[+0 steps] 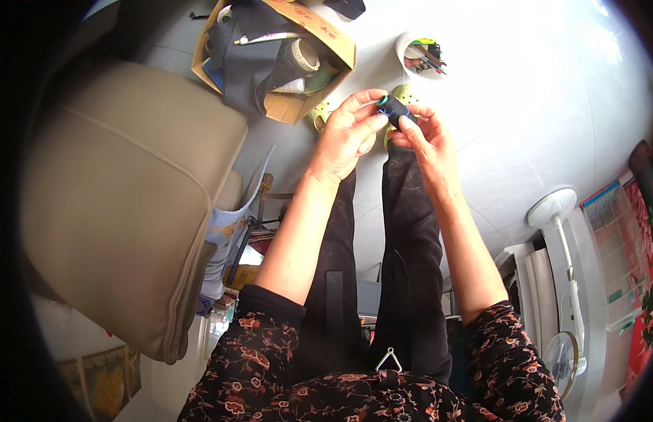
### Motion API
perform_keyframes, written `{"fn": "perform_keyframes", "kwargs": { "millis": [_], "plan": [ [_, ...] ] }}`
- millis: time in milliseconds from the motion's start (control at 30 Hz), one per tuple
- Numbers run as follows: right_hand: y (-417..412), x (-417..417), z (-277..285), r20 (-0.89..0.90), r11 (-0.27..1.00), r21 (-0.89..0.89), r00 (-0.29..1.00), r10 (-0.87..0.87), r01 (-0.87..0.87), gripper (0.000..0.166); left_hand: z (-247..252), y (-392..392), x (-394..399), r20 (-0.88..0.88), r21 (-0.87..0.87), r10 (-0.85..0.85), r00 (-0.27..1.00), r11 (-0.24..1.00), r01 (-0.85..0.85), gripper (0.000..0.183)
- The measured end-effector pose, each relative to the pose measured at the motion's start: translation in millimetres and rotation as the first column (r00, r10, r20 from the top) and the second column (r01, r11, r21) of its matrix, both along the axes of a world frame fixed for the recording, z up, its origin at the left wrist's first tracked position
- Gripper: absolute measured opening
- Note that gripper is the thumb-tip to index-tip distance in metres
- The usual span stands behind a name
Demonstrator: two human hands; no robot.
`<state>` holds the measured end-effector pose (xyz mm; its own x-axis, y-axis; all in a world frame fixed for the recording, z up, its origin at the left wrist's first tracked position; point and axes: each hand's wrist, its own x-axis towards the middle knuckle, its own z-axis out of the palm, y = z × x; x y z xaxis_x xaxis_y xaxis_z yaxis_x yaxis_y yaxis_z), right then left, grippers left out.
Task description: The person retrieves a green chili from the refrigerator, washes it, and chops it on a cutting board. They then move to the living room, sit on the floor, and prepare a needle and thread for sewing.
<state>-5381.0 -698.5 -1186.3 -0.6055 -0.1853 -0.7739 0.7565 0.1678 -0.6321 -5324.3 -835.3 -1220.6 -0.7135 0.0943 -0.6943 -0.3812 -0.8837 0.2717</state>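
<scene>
A small spool of dark thread with a green rim and some blue strands is held between both hands, above the light green clogs. My left hand grips its green-rimmed end with thumb and fingers. At the other end, my right hand has its thumb and fingers closed on the dark winding. Beyond the hands, to the left, an open cardboard box holds dark cloth, thread cones and a white pen-like stick. A white cup with pens and small tools stands above the spool in the picture.
A large beige padded seat or cushion fills the left side. Patterned cloth hangs beside it. White electric fans stand at the right, near a clear plastic rack. Light green clogs rest on the pale floor.
</scene>
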Motion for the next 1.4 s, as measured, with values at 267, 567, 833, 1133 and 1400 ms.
{"fn": "perform_keyframes", "kwargs": {
  "millis": [267, 567, 833, 1133, 1400],
  "plan": [
    [12.1, 3.2, 32.4, 0.095, 0.971, 0.073, 0.968, -0.233, 0.226, 0.031, 17.9, -7.3, 1.7, 0.145, -0.271, -0.02, 0.989, 0.961, 0.06, 0.022],
    [6.2, 7.2, 33.5, -0.008, 0.974, 0.045, 0.975, -0.221, 0.221, 0.034, 39.7, 11.5, -7.1, 0.206, -0.321, -0.138, 0.969, 0.926, 0.2, 0.012],
    [3.4, 3.8, 21.3, 0.023, 0.976, 0.09, 0.979, -0.203, 0.2, 0.041, 18.3, 11.2, -11.6, 0.162, -0.319, -0.056, 0.985, 0.942, 0.106, 0.006],
    [-4.6, 9.1, 26.2, 0.312, 0.835, -0.058, 0.805, -0.505, 0.547, 0.033, 35.9, 18.5, -11.8, 0.131, -0.379, 0.122, 0.984, 0.923, -0.064, 0.004],
    [-10.8, 10.7, 39.4, 0.315, 0.855, -0.068, 0.824, -0.47, 0.514, 0.029, 35.4, -4.9, -16.1, 0.187, -0.255, 0.207, 0.96, 0.954, -0.156, 0.006]
  ]
}}
